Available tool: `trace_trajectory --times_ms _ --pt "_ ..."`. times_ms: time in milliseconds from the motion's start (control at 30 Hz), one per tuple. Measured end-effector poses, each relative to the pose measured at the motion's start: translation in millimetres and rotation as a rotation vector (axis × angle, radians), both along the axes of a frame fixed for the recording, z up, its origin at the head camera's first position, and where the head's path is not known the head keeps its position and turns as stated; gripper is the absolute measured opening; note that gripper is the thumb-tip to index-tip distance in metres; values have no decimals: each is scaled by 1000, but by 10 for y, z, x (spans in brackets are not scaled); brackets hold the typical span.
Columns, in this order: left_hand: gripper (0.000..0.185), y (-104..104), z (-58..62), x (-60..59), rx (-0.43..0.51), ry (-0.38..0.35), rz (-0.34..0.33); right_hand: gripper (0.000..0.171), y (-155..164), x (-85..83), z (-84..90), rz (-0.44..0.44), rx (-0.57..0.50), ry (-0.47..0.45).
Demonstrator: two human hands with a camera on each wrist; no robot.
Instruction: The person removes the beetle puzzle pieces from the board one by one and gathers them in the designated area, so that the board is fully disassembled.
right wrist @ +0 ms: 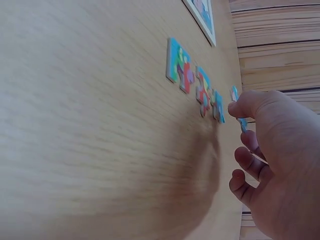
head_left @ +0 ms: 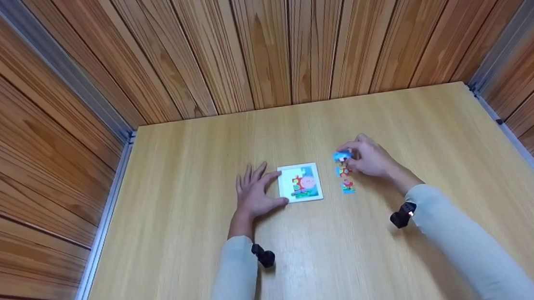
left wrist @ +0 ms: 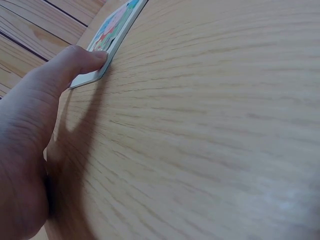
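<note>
A square puzzle tray [head_left: 284,187] with a white rim lies mid-table, holding a partly filled cartoon picture with a pink face. My left hand [head_left: 257,196] has its fingers spread beside it, with index finger and thumb touching its left corners. In the left wrist view, the thumb [left wrist: 92,59] rests on the tray's rim. To the right of the tray, my right hand [head_left: 369,158] pinches a blue jigsaw piece [right wrist: 243,124] between thumb and fingers, just above the table. Three loose jigsaw pieces [right wrist: 178,65] lie in a row near that hand.
The light wooden table [head_left: 184,254] is bounded by wood-plank walls [head_left: 262,44] at the back and sides. Metal rails [head_left: 103,217] run along its side edges. A small black camera sits on each wrist.
</note>
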State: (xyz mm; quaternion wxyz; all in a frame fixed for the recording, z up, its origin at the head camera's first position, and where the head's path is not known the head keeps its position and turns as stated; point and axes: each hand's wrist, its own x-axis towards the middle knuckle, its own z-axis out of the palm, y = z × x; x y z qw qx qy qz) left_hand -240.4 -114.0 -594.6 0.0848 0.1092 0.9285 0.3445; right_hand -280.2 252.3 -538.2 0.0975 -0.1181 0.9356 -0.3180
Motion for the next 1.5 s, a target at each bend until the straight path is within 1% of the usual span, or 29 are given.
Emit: trace_trajectory --times_ms 133,300,367,600,700,800,1067,1333,1400,1500 --pt "86 3 2 3 -4 -2 1 44 37 -10 38 -17 -8 -15" --pt "86 11 25 9 -5 -11 0 43 87 -18 47 -29 -6 -8" --pt "85 12 36 14 -5 -3 -1 43 105 -20 44 -32 -10 -7" --pt "86 6 7 -3 -18 -6 2 42 175 -19 7 -47 -16 -9" --pt "85 8 18 9 -11 0 1 41 206 -21 -10 -40 -11 10" --pt "82 11 57 32 -7 4 -3 41 235 -27 -29 -36 -8 20" --pt "83 14 92 44 -38 -9 -5 41 275 -13 -66 -46 -19 -18" --pt "85 1 23 14 -9 -10 1 40 287 -5 -98 -44 -21 -15" --pt "85 5 30 18 -7 -6 1 39 293 -2 -107 -48 -14 -9" --pt "84 19 73 34 -19 -5 0 38 303 4 -118 -53 -2 -1"
